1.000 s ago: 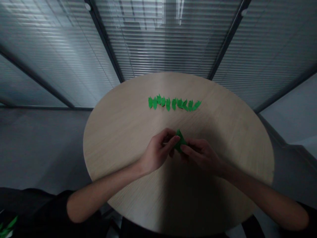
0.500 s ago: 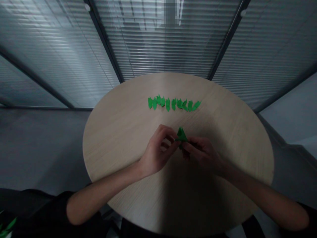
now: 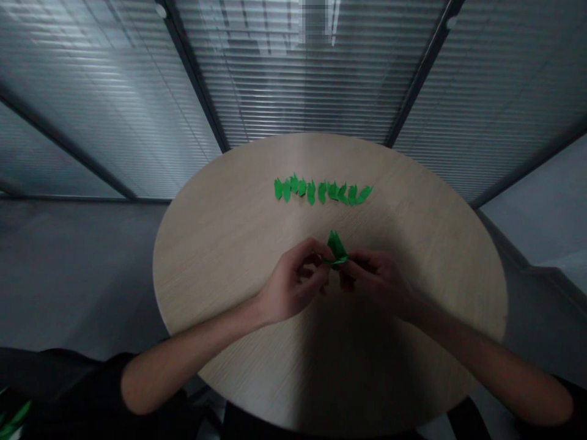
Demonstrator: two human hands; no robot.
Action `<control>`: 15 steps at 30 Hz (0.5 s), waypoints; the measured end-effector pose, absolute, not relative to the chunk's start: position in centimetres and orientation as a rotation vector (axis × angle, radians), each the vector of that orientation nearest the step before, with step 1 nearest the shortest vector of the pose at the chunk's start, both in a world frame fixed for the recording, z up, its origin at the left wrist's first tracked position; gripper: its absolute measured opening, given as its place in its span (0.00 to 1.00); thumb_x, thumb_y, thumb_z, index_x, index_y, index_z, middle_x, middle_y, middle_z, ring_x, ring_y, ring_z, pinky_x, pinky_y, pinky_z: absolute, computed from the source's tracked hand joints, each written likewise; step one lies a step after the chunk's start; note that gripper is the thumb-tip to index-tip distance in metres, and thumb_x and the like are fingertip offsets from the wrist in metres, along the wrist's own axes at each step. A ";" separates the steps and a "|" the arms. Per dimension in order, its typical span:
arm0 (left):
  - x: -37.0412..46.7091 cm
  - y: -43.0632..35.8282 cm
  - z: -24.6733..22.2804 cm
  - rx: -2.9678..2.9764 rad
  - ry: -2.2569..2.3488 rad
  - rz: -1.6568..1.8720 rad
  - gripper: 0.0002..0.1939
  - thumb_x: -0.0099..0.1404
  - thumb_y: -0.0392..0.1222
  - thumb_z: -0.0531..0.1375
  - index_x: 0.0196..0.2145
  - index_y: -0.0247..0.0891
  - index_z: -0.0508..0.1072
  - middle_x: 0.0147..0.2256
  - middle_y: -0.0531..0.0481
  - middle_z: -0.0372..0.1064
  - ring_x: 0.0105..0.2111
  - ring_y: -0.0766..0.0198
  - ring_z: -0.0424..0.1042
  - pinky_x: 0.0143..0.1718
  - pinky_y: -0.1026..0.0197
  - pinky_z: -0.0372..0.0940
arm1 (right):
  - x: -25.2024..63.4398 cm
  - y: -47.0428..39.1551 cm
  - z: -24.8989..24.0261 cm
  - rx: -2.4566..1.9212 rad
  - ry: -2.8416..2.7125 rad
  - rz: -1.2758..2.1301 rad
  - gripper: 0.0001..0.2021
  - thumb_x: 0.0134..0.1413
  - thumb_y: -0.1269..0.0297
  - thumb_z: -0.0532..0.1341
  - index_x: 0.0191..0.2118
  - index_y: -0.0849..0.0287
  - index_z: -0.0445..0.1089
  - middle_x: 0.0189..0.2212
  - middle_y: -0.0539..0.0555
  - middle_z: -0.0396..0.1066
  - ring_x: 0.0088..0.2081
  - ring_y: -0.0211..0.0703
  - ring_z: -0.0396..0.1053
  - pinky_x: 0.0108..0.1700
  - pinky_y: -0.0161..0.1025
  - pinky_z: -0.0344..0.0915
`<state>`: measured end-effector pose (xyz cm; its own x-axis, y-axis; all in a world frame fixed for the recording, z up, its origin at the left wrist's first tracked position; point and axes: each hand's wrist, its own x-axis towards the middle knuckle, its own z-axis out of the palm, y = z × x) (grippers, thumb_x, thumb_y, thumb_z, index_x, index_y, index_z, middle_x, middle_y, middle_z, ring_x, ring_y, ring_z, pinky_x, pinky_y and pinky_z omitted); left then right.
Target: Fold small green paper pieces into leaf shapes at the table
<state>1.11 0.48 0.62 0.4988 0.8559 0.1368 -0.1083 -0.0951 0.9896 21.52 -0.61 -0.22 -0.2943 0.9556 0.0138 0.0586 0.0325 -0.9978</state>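
Nearest you, at the lower left, a green object (image 3: 16,420), cut off by the edge and too dim to make out, shows against your dark left sleeve (image 3: 77,391); your right sleeve (image 3: 545,400) is dark as well. Your bare forearms reach in from both sides over the round, light wood table (image 3: 211,244), with a broad shadow on its near part. Your two hands meet just past the middle of the table, around one small piece of folded green paper (image 3: 337,245). Your left hand (image 3: 288,284) pinches its left side, the fingers curled with thumb and forefinger nearly closed on the paper. Your right hand (image 3: 385,284) has its fingers closed on the right side; the exact contact is partly hidden. Two pointed tips of the paper stick up, away from you, and a flatter fold lies across its base between your fingertips. Beyond your hands, well apart from them, a row of small green leaf-like pieces (image 3: 322,192) runs from left to right on the table, some touching or overlapping. Behind the table's far edge stand slatted blinds (image 3: 275,110), divided by dark slanting frame bars (image 3: 195,76).
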 end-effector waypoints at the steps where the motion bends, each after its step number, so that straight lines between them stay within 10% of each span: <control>1: 1.1 0.5 0.7 1.424 0.688 0.949 0.08 0.72 0.44 0.60 0.40 0.35 0.70 0.35 0.48 0.69 0.28 0.68 0.72 0.28 0.65 0.73 | 21.5 -0.6 -0.3 -1.080 -1.476 1.383 0.19 0.62 0.47 0.67 0.35 0.60 0.78 0.22 0.50 0.72 0.23 0.35 0.68 0.26 0.34 0.66; 15: 1.6 0.7 0.5 1.463 0.809 1.049 0.07 0.66 0.39 0.67 0.38 0.35 0.72 0.35 0.49 0.71 0.31 0.67 0.75 0.29 0.66 0.75 | 21.8 -0.7 0.8 -0.986 -1.536 1.446 0.19 0.68 0.50 0.61 0.36 0.61 0.78 0.27 0.53 0.75 0.27 0.38 0.72 0.30 0.36 0.70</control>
<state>1.58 0.71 0.51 0.3729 0.9118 0.1718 -0.0662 -0.1585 0.9851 21.84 -0.72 0.84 -0.3846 0.9224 0.0353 0.0201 0.0466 -0.9987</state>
